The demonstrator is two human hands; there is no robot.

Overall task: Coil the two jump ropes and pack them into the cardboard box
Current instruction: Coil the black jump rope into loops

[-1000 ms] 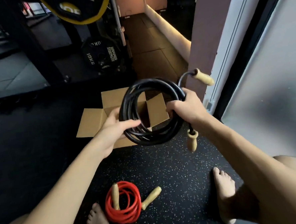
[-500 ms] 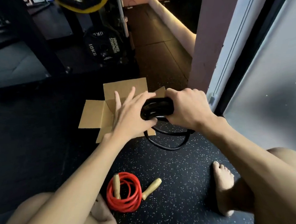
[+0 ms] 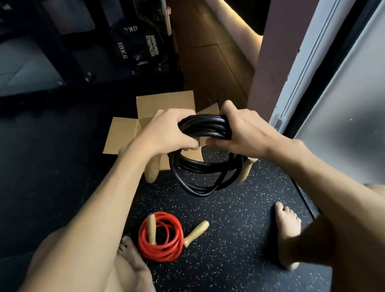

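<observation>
Tightly around black rope (image 3: 203,128), both hands' fingers (image 3: 221,112)

left hand (image 3: 166,134) fisted, gripping | right hand (image 3: 242,131) fisted, gripping

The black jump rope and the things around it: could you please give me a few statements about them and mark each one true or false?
1. Both hands grip the black jump rope: the left hand and the right hand each close on the top of the coil. True.
2. The red jump rope is already inside the cardboard box. False: it lies coiled on the floor, near the person's feet.
3. The cardboard box has its flaps open. True.
4. The black jump rope lies flat on the floor, untouched. False: it is held up in front of the box, with loops hanging below the hands.
5. The red jump rope has wooden handles. True.
</observation>
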